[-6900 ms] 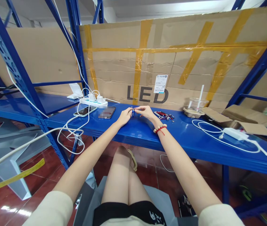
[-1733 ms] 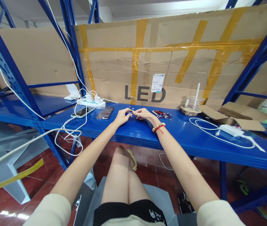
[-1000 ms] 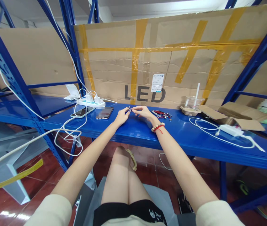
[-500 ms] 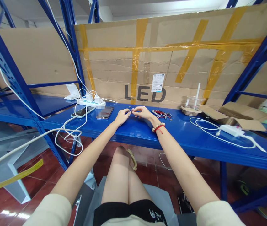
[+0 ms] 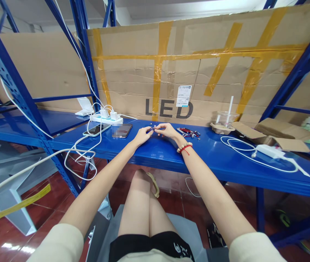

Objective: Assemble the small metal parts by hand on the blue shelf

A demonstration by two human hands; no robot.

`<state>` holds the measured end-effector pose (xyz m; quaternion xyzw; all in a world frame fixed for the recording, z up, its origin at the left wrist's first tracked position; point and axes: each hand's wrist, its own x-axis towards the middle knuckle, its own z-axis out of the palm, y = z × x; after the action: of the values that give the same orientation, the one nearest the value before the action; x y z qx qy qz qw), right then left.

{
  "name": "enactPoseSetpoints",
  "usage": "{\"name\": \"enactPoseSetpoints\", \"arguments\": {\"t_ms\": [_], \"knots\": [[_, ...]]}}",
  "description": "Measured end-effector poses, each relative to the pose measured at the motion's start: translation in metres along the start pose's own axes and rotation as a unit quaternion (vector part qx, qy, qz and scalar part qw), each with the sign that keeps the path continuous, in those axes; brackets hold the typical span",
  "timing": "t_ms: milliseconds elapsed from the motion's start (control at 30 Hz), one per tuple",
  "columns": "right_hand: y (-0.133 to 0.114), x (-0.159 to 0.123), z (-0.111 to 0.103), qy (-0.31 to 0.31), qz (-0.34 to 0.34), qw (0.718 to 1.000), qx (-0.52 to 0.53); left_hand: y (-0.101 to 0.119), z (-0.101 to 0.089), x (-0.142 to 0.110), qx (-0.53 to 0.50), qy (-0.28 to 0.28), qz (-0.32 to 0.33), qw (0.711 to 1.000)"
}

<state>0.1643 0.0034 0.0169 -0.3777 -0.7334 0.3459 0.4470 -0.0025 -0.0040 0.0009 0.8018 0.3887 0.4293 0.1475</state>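
Observation:
My left hand (image 5: 143, 135) and my right hand (image 5: 166, 130) meet over the blue shelf top (image 5: 160, 156), fingertips pinched close together. Between them is a small dark item with a shiny bit (image 5: 152, 128), too small to name and partly covered by the fingers. Both hands are closed on it. Just right of my right hand lies a pile of small red and silver metal pieces (image 5: 188, 132), their kind unclear. A phone (image 5: 122, 131) rests left of my left hand. On my right wrist are a beaded bracelet (image 5: 184, 147) and a red string.
A second phone (image 5: 97, 130) and a white power strip (image 5: 106, 118) with tangled cables sit at the left. To the right stand a clear cup with a straw (image 5: 224, 120), a white adapter with its cable (image 5: 269, 151) and opened cardboard (image 5: 276, 133). A large cardboard sheet (image 5: 133, 80) closes off the back.
My fingers have shifted very slightly around the small item, whose dark part shows a little differently. Everything else stays in place.

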Motion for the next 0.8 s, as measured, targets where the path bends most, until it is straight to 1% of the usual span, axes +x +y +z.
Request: {"name": "enactPoseSetpoints", "arguments": {"t_ms": [200, 400, 533, 800], "knots": [[0.0017, 0.0010, 0.0019, 0.008, 0.003, 1.000, 0.012, -0.0017, 0.0014, 0.0019, 0.024, 0.014, 0.005, 1.000], [0.0038, 0.0009, 0.0019, 0.003, 0.009, 1.000, 0.008, 0.0014, -0.0003, 0.0012, 0.050, 0.012, 0.002, 0.999], [0.0026, 0.0017, 0.0024, 0.010, 0.006, 1.000, 0.005, 0.0008, -0.0003, 0.0013, 0.062, 0.001, -0.006, 0.998], [0.0049, 0.0040, 0.0029, 0.022, -0.007, 1.000, -0.019, -0.0021, 0.0006, 0.0006, 0.112, -0.011, -0.054, 0.992]]}}
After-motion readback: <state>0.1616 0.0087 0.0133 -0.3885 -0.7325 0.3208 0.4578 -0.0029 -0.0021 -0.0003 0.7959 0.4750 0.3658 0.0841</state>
